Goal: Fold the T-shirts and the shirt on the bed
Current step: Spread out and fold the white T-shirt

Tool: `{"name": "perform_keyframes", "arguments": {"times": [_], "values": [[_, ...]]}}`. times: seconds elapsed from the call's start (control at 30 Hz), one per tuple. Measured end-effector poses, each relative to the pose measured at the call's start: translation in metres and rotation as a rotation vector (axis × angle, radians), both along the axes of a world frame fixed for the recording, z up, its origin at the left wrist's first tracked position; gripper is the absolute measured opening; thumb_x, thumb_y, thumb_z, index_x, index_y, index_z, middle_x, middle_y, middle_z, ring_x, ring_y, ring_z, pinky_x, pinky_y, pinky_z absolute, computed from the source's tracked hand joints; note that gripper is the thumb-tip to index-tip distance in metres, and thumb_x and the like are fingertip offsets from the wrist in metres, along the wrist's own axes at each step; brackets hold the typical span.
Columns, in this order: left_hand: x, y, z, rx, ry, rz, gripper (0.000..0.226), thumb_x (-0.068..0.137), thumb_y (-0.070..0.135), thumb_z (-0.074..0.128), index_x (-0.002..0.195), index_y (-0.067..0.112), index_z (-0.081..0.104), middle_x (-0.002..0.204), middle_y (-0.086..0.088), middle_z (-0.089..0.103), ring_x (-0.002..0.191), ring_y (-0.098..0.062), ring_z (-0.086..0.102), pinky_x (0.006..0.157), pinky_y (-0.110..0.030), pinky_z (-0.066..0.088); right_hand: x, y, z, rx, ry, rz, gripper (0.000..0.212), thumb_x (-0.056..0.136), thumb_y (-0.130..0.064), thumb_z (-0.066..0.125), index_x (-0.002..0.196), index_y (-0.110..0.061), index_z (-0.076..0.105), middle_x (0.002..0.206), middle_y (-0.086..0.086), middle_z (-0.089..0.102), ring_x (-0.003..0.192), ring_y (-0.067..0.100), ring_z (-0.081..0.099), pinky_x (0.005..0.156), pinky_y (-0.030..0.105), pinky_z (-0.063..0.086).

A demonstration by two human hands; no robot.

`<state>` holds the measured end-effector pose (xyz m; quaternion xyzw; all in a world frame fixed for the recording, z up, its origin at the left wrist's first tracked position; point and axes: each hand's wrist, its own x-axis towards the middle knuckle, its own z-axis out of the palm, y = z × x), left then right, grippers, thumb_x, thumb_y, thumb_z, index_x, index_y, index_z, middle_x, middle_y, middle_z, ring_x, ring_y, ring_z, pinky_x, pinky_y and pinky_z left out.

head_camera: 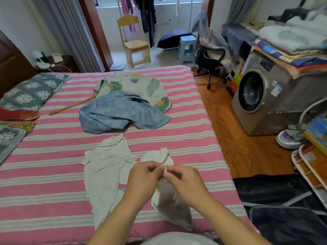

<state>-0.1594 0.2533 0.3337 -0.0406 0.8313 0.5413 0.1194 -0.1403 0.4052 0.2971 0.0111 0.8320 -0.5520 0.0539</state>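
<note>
Far out to the left of the hands, grey floral pillows [30,91] lie at the head of the pink striped bed [53,174]. Just left of the left hand, a white T-shirt [104,170] is spread crumpled on the sheet, its lower part running under the left forearm. The left hand [143,175] is raised above the bed, back toward the camera, forearm angling in from the lower middle of the view; its fingers are curled and its fingertips pinch a small fold of white cloth. Beyond the hands, well apart from them, a blue shirt [120,112] is heaped unfolded, partly over a leaf-print garment [141,85]. The right hand [182,179] meets the left almost fingertip to fingertip, fingers curled, pinching the same fold from the other side; its forearm comes in from the lower right. The pinched cloth belongs to a second white T-shirt [169,206], which hangs from the pinch and lies under the right hand and wrist, a corner poking up just beyond the fingers. Far right of the right hand, off the bed, stands a washing machine [256,96] on the wooden floor [226,131].
</note>
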Motion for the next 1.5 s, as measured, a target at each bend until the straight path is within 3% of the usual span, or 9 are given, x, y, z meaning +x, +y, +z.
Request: {"name": "perform_keyframes", "arguments": {"times": [0.37, 0.5, 0.6, 0.73, 0.87, 1.0, 1.17, 1.37, 1.5], "values": [[-0.002, -0.004, 0.002, 0.139, -0.171, -0.060, 0.026, 0.099, 0.014, 0.058, 0.074, 0.016, 0.065, 0.087, -0.016, 0.070, 0.083, -0.022, 0.063, 0.097, -0.048, 0.052, 0.003, -0.001, -0.004, 0.079, 0.029, -0.127, 0.017, 0.102, -0.021, 0.052, 0.089, -0.024, 0.062, 0.078, -0.010, 0.061, 0.073, 0.004, 0.055, 0.064, 0.019, 0.042], [-0.001, -0.004, 0.005, 0.190, -0.226, -0.140, 0.033, 0.107, 0.028, 0.044, 0.088, 0.012, 0.065, 0.087, -0.002, 0.073, 0.086, -0.021, 0.069, 0.096, -0.048, 0.055, -0.004, 0.004, 0.002, 0.082, 0.046, -0.059, 0.018, 0.105, -0.023, 0.046, 0.089, -0.030, 0.052, 0.083, -0.010, 0.058, 0.078, 0.008, 0.053, 0.068, 0.025, 0.041], [-0.007, -0.009, 0.009, 0.021, -0.074, -0.223, 0.039, 0.103, 0.049, 0.049, 0.089, 0.014, 0.058, 0.075, 0.006, 0.059, 0.070, -0.012, 0.054, 0.072, -0.043, 0.048, -0.018, 0.014, 0.011, 0.129, 0.112, 0.001, 0.021, 0.104, -0.024, 0.046, 0.085, -0.033, 0.050, 0.079, -0.011, 0.055, 0.075, 0.008, 0.051, 0.066, 0.027, 0.040], [-0.014, -0.003, 0.023, -0.054, 0.043, -0.318, 0.016, 0.092, 0.028, 0.071, 0.087, 0.023, 0.057, 0.072, 0.006, 0.059, 0.064, -0.009, 0.052, 0.064, -0.034, 0.043, -0.033, 0.019, 0.025, 0.159, 0.191, 0.040, 0.017, 0.102, -0.023, 0.049, 0.087, -0.030, 0.053, 0.079, -0.011, 0.057, 0.079, 0.009, 0.054, 0.070, 0.031, 0.043], [-0.028, -0.001, 0.034, -0.414, 0.310, -0.181, 0.019, 0.082, 0.010, 0.060, 0.082, 0.023, 0.046, 0.066, 0.004, 0.052, 0.063, -0.017, 0.047, 0.059, -0.040, 0.042, -0.039, 0.027, 0.033, 0.137, 0.267, 0.034, 0.011, 0.099, -0.023, 0.059, 0.088, -0.025, 0.057, 0.081, -0.012, 0.060, 0.080, 0.005, 0.055, 0.071, 0.024, 0.042], [-0.033, 0.006, 0.046, -0.219, 0.346, -0.121, 0.018, 0.086, 0.009, 0.057, 0.085, 0.025, 0.050, 0.067, 0.005, 0.049, 0.057, -0.009, 0.040, 0.056, -0.032, 0.038, -0.043, 0.045, 0.017, 0.431, 0.462, 0.098, 0.012, 0.089, -0.015, 0.070, 0.095, -0.020, 0.061, 0.088, -0.007, 0.056, 0.079, 0.017, 0.055, 0.067, 0.032, 0.044], [-0.066, -0.009, 0.070, -0.005, 0.344, 0.202, 0.029, 0.095, 0.004, 0.049, 0.102, 0.024, 0.069, 0.087, -0.010, 0.068, 0.070, -0.031, 0.066, 0.058, -0.046, 0.061, -0.046, 0.082, -0.022, 0.733, 0.093, -0.238, 0.015, 0.090, -0.010, 0.057, 0.094, -0.021, 0.065, 0.095, -0.002, 0.049, 0.081, 0.026, 0.055, 0.064, 0.036, 0.039], [-0.098, -0.092, 0.041, 0.381, 0.233, 0.736, 0.030, 0.102, 0.006, 0.038, 0.107, 0.015, 0.067, 0.098, -0.021, 0.070, 0.063, -0.025, 0.072, 0.059, -0.031, 0.060, -0.054, 0.144, -0.050, 0.862, -0.263, -0.540, 0.025, 0.095, -0.013, 0.050, 0.109, -0.010, 0.071, 0.113, 0.014, 0.054, 0.098, 0.039, 0.059, 0.078, 0.037, 0.046], [-0.088, -0.159, -0.011, 0.405, 0.034, 0.918, 0.036, 0.099, 0.003, 0.030, 0.122, 0.009, 0.057, 0.085, -0.020, 0.067, 0.052, -0.021, 0.071, 0.051, -0.029, 0.060, -0.041, 0.167, -0.074, 0.763, -0.466, -0.643, 0.024, 0.092, -0.017, 0.058, 0.105, -0.004, 0.072, 0.111, 0.020, 0.063, 0.097, 0.040, 0.062, 0.079, 0.040, 0.053]]}}
